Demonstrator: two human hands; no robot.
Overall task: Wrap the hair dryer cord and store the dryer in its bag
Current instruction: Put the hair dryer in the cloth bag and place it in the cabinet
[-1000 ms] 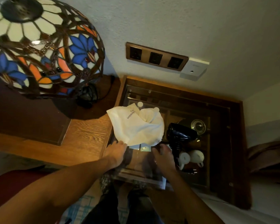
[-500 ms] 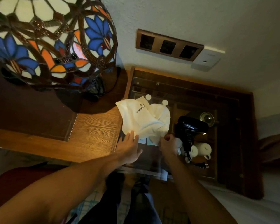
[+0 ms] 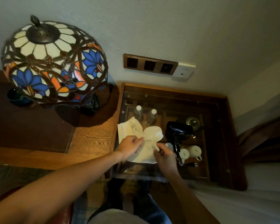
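A white cloth bag [image 3: 148, 139] with printed lettering lies crumpled on the glass top [image 3: 205, 159] of a low wooden cabinet. My left hand [image 3: 130, 147] pinches the bag's near left edge. My right hand [image 3: 165, 155] grips its near right edge, where a dark drawstring shows. The black hair dryer [image 3: 178, 131] lies on the glass just right of the bag, apart from both hands. Its cord runs toward me and ends in a plug [image 3: 191, 164] lying loose on the glass.
A stained-glass lamp [image 3: 53, 62] stands on the wooden desk [image 3: 94, 136] to the left. Under the glass are two water bottles [image 3: 145, 113], a kettle [image 3: 192, 122] and two white cups [image 3: 191, 152]. A socket panel [image 3: 149, 64] is on the wall. A bed [image 3: 257, 199] lies to the right.
Both hands have moved onto the bag and closed on its near edges. The bag has been drawn toward me and flattened, which uncovers the two bottles. The dryer has not moved.
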